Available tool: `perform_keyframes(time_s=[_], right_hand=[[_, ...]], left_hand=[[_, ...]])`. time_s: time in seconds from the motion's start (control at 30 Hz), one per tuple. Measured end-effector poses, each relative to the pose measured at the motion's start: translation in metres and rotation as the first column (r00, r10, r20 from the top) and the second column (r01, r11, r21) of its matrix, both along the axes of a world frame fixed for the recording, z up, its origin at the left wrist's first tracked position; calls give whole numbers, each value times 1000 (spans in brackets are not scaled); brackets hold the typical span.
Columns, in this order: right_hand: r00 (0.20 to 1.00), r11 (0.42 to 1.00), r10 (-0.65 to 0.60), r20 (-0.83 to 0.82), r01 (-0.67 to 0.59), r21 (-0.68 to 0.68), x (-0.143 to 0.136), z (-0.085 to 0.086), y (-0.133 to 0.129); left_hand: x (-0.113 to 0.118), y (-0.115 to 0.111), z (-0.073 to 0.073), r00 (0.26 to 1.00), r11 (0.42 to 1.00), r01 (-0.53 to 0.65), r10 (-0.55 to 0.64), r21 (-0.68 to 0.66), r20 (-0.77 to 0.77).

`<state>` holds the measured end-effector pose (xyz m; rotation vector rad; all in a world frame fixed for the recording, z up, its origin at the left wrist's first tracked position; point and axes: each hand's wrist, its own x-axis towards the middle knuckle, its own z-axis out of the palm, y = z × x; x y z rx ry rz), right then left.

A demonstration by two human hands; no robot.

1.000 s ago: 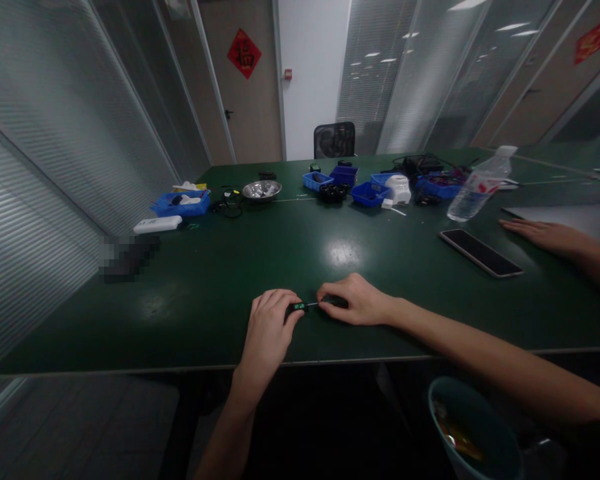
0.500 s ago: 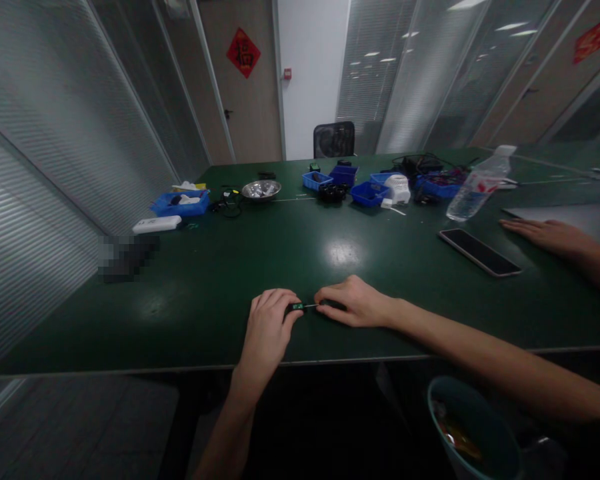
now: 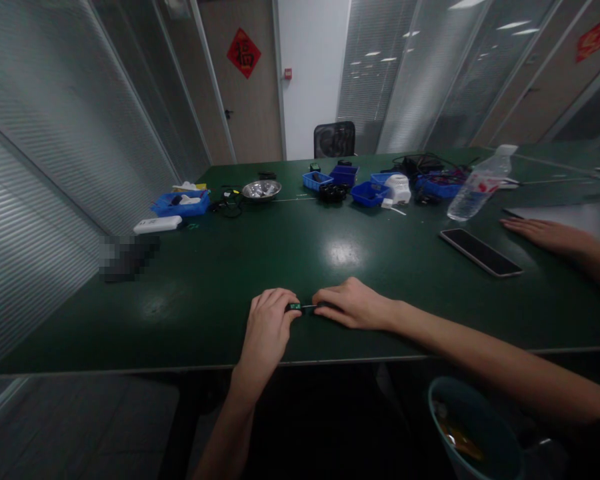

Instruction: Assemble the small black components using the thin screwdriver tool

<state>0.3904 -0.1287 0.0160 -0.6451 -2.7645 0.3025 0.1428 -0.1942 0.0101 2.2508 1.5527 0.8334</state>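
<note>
Just above the table's front edge, my left hand (image 3: 266, 323) pinches a small black block with a green face (image 3: 294, 307) between thumb and fingers. Facing it, my right hand (image 3: 357, 305) is closed around the dark handle of a thin screwdriver (image 3: 309, 306). Its metal shaft points left and its tip meets the right end of the block. Whether the tip sits in a screw is too small to tell. Both hands rest low over the green tabletop (image 3: 260, 260).
At right lie a phone (image 3: 480, 252), a tilted-looking water bottle (image 3: 475, 190) and another person's hand (image 3: 545, 233). Further back are blue trays (image 3: 370, 193), a metal bowl (image 3: 261, 191) and a white case (image 3: 157, 225). A bin (image 3: 435, 400) stands below the front edge.
My right hand has shifted very slightly, and more of the screwdriver's dark handle shows under its fingers. The small block has moved a touch to the left with my left fingers.
</note>
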Motion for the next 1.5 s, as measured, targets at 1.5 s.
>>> perform_keyframes(time_s=[1.5], right_hand=[[927,930,-363,-97,355,-93,-3,-9,6]], left_hand=[[1,1,-8,997,1000,-2,4,-24,72]])
